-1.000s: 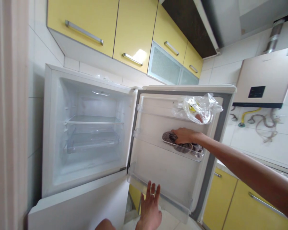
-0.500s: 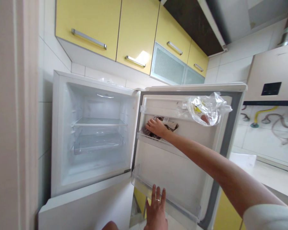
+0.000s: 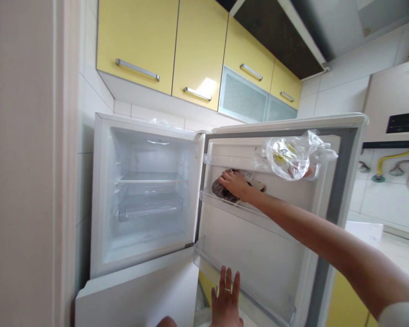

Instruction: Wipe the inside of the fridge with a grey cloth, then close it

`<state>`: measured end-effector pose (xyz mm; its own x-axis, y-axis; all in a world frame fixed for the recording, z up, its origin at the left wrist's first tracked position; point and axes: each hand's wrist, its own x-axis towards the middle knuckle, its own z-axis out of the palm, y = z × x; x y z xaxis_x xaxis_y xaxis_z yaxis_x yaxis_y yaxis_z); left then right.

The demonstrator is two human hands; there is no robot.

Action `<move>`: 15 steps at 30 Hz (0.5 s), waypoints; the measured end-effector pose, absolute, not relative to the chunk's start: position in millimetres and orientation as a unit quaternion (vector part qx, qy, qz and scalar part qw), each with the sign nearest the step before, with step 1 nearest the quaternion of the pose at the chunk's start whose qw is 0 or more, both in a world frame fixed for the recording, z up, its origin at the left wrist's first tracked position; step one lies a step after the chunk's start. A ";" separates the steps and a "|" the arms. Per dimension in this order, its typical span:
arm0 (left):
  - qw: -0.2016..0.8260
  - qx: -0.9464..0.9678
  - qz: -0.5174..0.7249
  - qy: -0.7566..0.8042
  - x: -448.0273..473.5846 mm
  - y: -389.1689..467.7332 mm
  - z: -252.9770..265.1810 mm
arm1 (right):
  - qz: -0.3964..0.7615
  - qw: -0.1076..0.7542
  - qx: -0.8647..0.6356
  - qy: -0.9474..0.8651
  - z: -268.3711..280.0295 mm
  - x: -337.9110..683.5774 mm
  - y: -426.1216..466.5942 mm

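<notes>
Refrigerator stands left of its open door. A clear bag hangs at the door's upper right; bunched brown cloth lies in the door's middle rack. My left hand spreads low before the door; my right hand covers the cloth; its grip I cannot tell.

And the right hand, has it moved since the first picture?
Yes. Judged against the fridge door, the right hand on the dark cloth has moved along the middle shelf, from near its outer end toward the hinge side.
</notes>
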<state>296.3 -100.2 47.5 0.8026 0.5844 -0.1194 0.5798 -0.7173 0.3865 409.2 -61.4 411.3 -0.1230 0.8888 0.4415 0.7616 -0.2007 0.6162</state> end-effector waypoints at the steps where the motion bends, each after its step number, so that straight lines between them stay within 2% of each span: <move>1: 0.207 0.928 0.008 0.310 297.8 -99.8 46.0 | 0.408 0.079 0.661 0.625 411.3 412.3 -72.3; 8: 0.192 0.932 0.046 0.303 303.5 -94.4 30.0 | 0.432 0.136 0.642 0.618 406.8 448.0 -169.5; 12: 0.214 0.936 0.081 0.267 307.2 -93.0 24.2 | 0.485 0.096 0.599 0.630 402.2 468.0 -220.9; 15: 0.219 0.935 0.060 0.273 309.0 -94.1 30.8 | 0.480 0.056 0.599 0.639 401.5 471.0 -238.8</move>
